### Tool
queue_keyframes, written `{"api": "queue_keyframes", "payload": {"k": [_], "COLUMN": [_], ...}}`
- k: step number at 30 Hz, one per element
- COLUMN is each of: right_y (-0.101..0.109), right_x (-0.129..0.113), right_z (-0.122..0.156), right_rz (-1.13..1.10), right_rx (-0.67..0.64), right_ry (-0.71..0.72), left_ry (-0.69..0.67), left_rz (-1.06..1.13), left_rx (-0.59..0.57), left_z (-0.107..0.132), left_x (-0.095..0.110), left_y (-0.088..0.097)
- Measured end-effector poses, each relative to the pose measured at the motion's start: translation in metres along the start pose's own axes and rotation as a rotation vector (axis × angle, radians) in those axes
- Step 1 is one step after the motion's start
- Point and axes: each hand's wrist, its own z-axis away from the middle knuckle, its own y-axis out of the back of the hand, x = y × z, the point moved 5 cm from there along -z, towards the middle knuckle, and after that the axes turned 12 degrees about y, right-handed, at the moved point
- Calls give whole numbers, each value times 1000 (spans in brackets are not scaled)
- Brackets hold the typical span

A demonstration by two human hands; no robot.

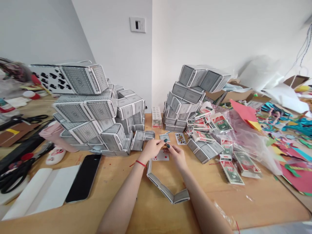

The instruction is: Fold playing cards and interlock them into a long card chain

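Observation:
My left hand (pixel 151 149) and my right hand (pixel 175 152) meet at the middle of the wooden table (pixel 243 201), fingers pinched together around something small I cannot make out. A face-up red diamond card (pixel 161 156) lies just beneath them. A low zigzag wall of folded playing cards (pixel 165 189) runs between my forearms. Two more loose cards, one a face card (pixel 180 138), lie just beyond my fingers.
Tall stacks of card-built boxes rise at the left (pixel 92 110) and right (pixel 190 94). Card packs (pixel 229 169) lie scattered at the right beside coloured paper scraps (pixel 287 143). A black phone (pixel 84 178), white paper (pixel 41 191) and scissors (pixel 14 172) lie at the left.

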Motion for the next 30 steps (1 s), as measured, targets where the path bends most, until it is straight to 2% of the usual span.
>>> {"api": "queue_keyframes", "payload": {"k": [4, 7, 12, 16, 20, 22, 24, 26, 28, 30], "right_y": [-4, -5, -5, -6, -5, 3, 10, 10, 4, -2], "right_x": [0, -2, -3, -3, 3, 5, 3, -2, -7, -11], "right_z": [2, 3, 1, 1, 1, -2, -4, -5, -3, 0], "right_rz": [-74, -90, -86, -74, -32, 108, 349, 551, 667, 751], "right_rx": [-25, -30, -12, -27, -81, -34, -25, -110, -254, -376], "right_ry": [-61, -88, -85, -69, -43, 14, 106, 220, 319, 361], "left_ry": [26, 60, 211, 204, 224, 233, 229, 204, 160, 116], "left_rz": [1, 122, 430, 458, 405, 375, 349, 323, 292, 242], "left_rx": [-22, -71, -284, -369, -339, -289, -244, -216, -183, -141], "left_z": [-1, -2, -1, 1, 0, -2, -3, -5, -6, -7], "left_x": [-4, -8, -16, -17, -22, -25, -28, -29, -29, -27], "left_y": [-2, -5, -19, -17, -9, -4, 0, 2, 5, 8]}}
